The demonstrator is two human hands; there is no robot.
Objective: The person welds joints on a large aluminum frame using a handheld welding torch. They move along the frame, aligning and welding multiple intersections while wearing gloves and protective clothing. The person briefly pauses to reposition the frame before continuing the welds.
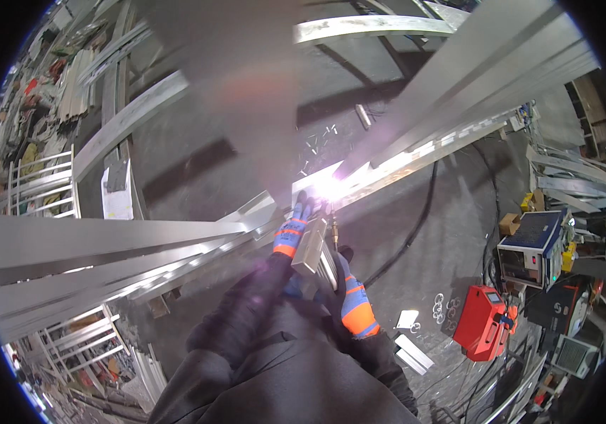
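A glaring white welding arc (331, 188) burns at a joint on a long silvery metal beam (416, 166). Beside it, my left hand (293, 230), in a blue glove with an orange cuff, closes along the side of a short metal profile (311, 247) that stands up from the joint. Its thumb is hidden. My right hand (354, 304), gloved alike, is closed around the handle of a welding torch (335, 232) with a brass-coloured neck pointing at the arc. Most of the right fingers are hidden behind the torch and its cable.
Wide metal profiles (98, 244) rise close on the left and upper right. A black cable (420, 230) curves over the floor. At right stand a red portable machine (482, 323) and a blue-topped power unit (535, 247). White ladder-like frames (41, 185) lie at left.
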